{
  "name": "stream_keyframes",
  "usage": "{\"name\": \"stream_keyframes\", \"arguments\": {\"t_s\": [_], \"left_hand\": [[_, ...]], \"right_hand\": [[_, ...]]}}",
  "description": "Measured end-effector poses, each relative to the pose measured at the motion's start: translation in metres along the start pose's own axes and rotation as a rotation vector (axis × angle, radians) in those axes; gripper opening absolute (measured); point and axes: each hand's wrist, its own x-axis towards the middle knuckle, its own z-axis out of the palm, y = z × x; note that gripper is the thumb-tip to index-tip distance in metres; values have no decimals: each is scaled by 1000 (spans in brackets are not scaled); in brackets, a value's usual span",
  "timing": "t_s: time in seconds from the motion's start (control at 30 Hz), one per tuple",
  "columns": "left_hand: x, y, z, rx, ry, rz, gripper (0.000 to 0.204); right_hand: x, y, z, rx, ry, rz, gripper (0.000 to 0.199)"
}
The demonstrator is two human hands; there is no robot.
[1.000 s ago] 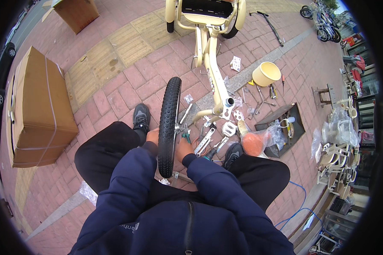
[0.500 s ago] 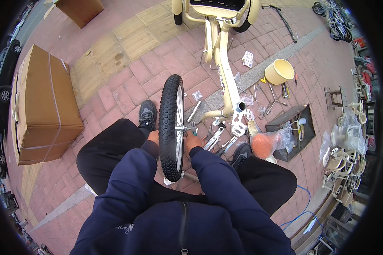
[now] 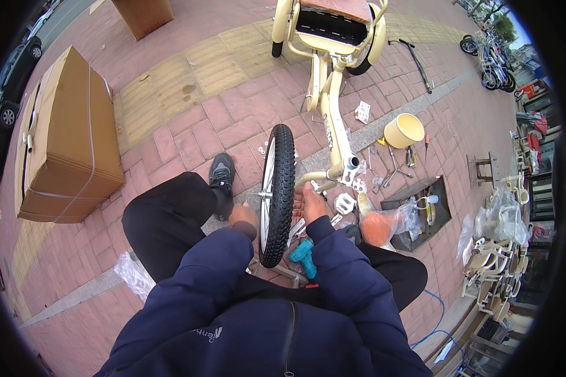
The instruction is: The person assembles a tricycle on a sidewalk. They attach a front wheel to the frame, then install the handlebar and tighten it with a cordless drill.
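Note:
A wheel with a knobby black tyre (image 3: pixel 285 188) stands upright between my hands, its silver spokes and axle facing left. My left hand (image 3: pixel 242 217) is closed beside the axle end on the wheel's left side; anything in its fingers is too small to make out. On the other side of the tyre, my right hand (image 3: pixel 312 204) is open, its fingers stretched toward the tread. Ahead lies the cream tricycle frame (image 3: pixel 337 132), its bare front tube pointing toward me. A teal power drill (image 3: pixel 303 256) rests on the ground below my right hand.
A large cardboard box (image 3: pixel 75 144) stands to the left. At right are a cream bucket (image 3: pixel 404 131), a cross-shaped wrench (image 3: pixel 395 168), an open metal toolbox (image 3: pixel 443 217) and an orange round thing (image 3: pixel 376 227) in plastic. A black bent bar (image 3: pixel 416 63) lies farther off.
The wheel has turned, so its spoked side now faces left instead of right. My right hand has left the axle and opened beside the tyre. The drill has come into sight.

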Motion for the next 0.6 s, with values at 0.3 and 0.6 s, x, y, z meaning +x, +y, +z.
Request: {"name": "stream_keyframes", "arguments": {"t_s": [0.3, 0.6], "left_hand": [[47, -3, 23, -759, -444, 70, 21], [69, -13, 40, 357, -95, 708, 12]], "right_hand": [[-64, -67, 32, -448, 38, -366, 34], [-73, -64, 40, -223, -78, -364, 32]]}}
